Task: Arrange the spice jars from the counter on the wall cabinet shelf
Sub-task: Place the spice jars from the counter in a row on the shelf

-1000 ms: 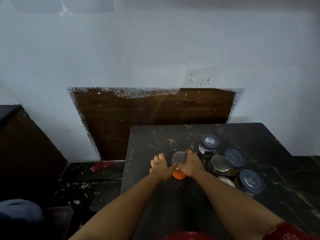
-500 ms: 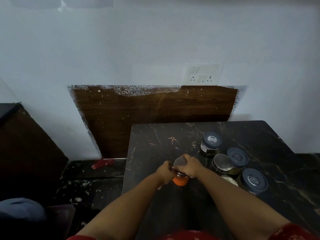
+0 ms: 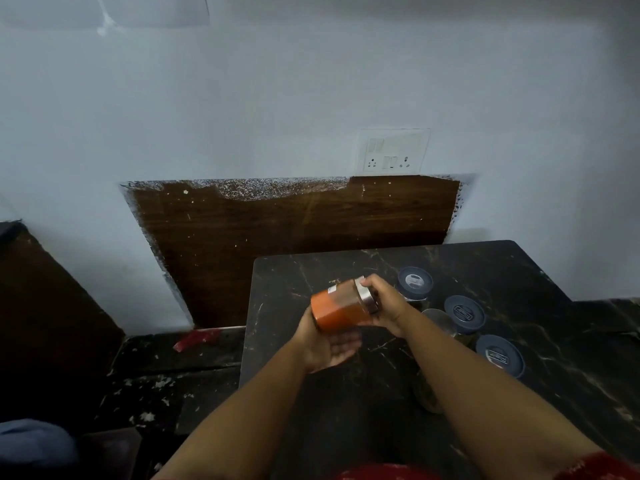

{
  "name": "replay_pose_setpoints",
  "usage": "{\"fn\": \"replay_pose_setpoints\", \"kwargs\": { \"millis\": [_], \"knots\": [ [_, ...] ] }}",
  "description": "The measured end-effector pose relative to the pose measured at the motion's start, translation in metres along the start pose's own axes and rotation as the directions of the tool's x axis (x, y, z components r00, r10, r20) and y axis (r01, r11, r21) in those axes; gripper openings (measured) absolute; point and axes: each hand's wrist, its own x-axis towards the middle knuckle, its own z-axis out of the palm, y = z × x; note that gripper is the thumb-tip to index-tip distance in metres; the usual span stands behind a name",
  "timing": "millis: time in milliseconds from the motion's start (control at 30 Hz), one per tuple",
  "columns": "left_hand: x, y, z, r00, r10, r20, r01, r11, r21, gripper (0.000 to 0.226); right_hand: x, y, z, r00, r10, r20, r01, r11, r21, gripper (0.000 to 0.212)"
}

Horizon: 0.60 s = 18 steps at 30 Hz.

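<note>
An orange spice jar (image 3: 341,308) with a silver lid is lifted off the dark marble counter (image 3: 540,271) and tipped on its side. My right hand (image 3: 386,306) grips it at the lid end. My left hand (image 3: 327,344) supports its base from below, palm up. To the right stand several more jars: three with dark blue lids (image 3: 415,281), (image 3: 464,312), (image 3: 499,355) and one with a silver lid (image 3: 441,318), partly hidden by my right forearm. No wall cabinet shelf is in view.
A dark wooden panel (image 3: 294,244) leans on the white wall behind the counter. A white socket plate (image 3: 393,151) sits above it. Left of the counter lies a lower dark ledge with a red scrap (image 3: 197,339) and white flecks.
The orange jar has come up off the counter and tilted onto its side. My left hand moved under its base; my right hand stayed on the lid.
</note>
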Motion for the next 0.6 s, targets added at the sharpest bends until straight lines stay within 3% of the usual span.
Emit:
{"fn": "replay_pose_setpoints", "kwargs": {
  "millis": [100,267,400,600],
  "knots": [
    [0.0,0.007,0.009,0.993,0.108,0.055,-0.099,0.983,-0.155,0.073,-0.003,-0.002,-0.002,0.999,-0.049,-0.011,0.05,0.986,0.16,0.037],
    [-0.002,0.023,0.013,0.973,0.194,0.126,-0.181,0.978,-0.107,0.076,-0.004,-0.01,-0.003,0.994,-0.087,-0.061,0.099,0.966,0.24,0.053],
    [-0.013,0.029,0.018,0.961,0.199,0.191,-0.167,0.971,-0.172,0.061,-0.007,-0.016,0.005,0.991,-0.096,-0.089,0.12,0.942,0.315,0.047],
    [-0.023,0.029,0.041,0.911,0.271,0.311,-0.29,0.957,0.015,0.076,-0.01,-0.024,0.012,1.0,-0.018,-0.005,0.018,0.896,0.443,0.071]
  ]
}}
